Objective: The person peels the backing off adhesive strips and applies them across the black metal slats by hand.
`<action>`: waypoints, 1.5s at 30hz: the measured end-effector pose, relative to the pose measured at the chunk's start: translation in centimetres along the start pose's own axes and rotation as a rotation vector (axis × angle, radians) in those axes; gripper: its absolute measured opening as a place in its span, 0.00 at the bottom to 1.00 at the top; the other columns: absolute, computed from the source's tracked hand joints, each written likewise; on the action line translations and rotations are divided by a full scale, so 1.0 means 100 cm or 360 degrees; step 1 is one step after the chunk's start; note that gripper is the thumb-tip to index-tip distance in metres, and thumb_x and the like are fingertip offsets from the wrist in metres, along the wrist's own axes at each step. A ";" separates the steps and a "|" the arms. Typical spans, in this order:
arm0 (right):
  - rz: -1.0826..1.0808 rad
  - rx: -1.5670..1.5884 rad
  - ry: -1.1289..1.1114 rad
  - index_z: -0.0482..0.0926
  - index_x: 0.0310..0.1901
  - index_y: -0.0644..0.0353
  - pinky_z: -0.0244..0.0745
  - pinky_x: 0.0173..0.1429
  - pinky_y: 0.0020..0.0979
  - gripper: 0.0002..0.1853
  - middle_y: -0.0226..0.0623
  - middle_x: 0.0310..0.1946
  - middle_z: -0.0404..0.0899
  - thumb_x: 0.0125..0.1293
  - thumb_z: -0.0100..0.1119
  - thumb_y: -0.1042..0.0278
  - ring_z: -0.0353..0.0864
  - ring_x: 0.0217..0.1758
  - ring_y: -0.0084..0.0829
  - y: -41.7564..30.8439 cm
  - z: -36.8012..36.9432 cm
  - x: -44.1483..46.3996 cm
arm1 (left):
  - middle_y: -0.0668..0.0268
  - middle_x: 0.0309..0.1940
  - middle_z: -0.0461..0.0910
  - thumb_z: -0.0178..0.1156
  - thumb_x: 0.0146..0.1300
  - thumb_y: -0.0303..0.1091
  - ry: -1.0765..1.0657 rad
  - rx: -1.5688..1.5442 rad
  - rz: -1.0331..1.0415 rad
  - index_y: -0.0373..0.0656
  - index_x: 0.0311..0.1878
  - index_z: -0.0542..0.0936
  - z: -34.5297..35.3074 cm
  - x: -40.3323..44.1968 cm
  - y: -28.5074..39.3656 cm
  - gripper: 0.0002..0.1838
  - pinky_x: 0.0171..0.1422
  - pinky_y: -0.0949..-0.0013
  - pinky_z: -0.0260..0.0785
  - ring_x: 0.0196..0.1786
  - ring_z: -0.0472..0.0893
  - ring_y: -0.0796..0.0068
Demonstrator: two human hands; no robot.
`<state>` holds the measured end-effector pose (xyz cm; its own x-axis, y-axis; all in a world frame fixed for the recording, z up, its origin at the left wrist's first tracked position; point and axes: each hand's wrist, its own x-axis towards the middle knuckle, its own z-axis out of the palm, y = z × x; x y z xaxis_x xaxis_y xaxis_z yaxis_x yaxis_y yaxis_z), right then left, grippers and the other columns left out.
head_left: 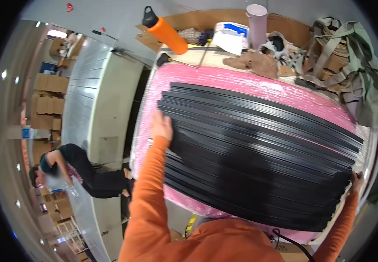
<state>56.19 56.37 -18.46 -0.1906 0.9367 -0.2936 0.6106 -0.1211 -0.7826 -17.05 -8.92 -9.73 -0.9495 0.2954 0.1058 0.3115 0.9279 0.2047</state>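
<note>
A wide layer of long black ribbed strips (250,144) lies side by side on pink bubble wrap (206,76) in front of me. My left hand (162,125) touches the strips' left ends, its fingers stretched out and lying against them. At the opposite ends, near the right edge of the table, my right hand (356,181) rests against the strips; its fingers look extended, though they are small and partly hidden. Some strips at the upper left stick out unevenly, and a narrow gap shows pink between strips on the right.
Along the back stand an orange bottle (167,32), a pale purple tumbler (257,26), a white and blue packet (231,37), screwdrivers (205,50) and a brown cloth (254,63). A green strapped bag (350,65) is at the right. Left, another person (88,170) is beside a long grey-topped bench (110,105).
</note>
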 end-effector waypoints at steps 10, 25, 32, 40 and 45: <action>0.0092 -0.1096 0.0726 0.75 0.30 0.68 0.73 0.42 0.43 0.23 0.53 0.27 0.79 0.41 0.75 0.59 0.80 0.36 0.51 -0.146 0.068 -0.095 | 0.50 0.65 0.63 0.55 0.60 0.29 0.0107 -0.0442 0.1145 0.38 0.59 0.69 -0.008 -0.090 0.212 0.23 0.72 0.47 0.45 0.70 0.57 0.47; -0.0123 -0.1234 0.0336 0.83 0.30 0.58 0.75 0.40 0.39 0.09 0.45 0.28 0.81 0.51 0.65 0.63 0.82 0.35 0.42 -0.168 0.065 -0.107 | 0.56 0.66 0.62 0.53 0.63 0.46 -0.0731 -0.0686 0.1897 0.38 0.65 0.63 0.041 -0.233 0.437 0.31 0.74 0.49 0.41 0.72 0.53 0.55; -0.0514 -0.1781 0.0408 0.79 0.24 0.60 0.77 0.37 0.39 0.09 0.44 0.25 0.79 0.56 0.50 0.68 0.81 0.32 0.44 -0.171 0.082 -0.102 | 0.57 0.65 0.63 0.56 0.60 0.44 -0.0626 -0.0651 0.1923 0.39 0.64 0.65 0.041 -0.233 0.441 0.32 0.71 0.47 0.48 0.70 0.56 0.53; 0.0276 -0.1376 0.0501 0.82 0.34 0.63 0.78 0.44 0.42 0.11 0.51 0.35 0.81 0.58 0.49 0.70 0.82 0.40 0.49 -0.170 0.092 -0.087 | 0.58 0.67 0.61 0.54 0.62 0.45 -0.0629 -0.0571 0.1948 0.38 0.64 0.65 0.040 -0.237 0.446 0.30 0.72 0.51 0.47 0.71 0.55 0.53; 0.0601 -0.0794 0.1204 0.77 0.34 0.66 0.72 0.31 0.35 0.07 0.41 0.24 0.79 0.59 0.53 0.71 0.78 0.26 0.31 -0.060 -0.031 -0.100 | 0.56 0.67 0.61 0.55 0.61 0.45 -0.0586 -0.0590 0.1946 0.38 0.64 0.65 0.041 -0.235 0.448 0.31 0.73 0.50 0.47 0.71 0.56 0.52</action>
<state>56.82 48.72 -9.07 0.5207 0.8491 0.0885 0.8179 -0.4664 -0.3369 19.05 26.65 -7.06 0.0108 0.9879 0.1544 0.9021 -0.0762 0.4247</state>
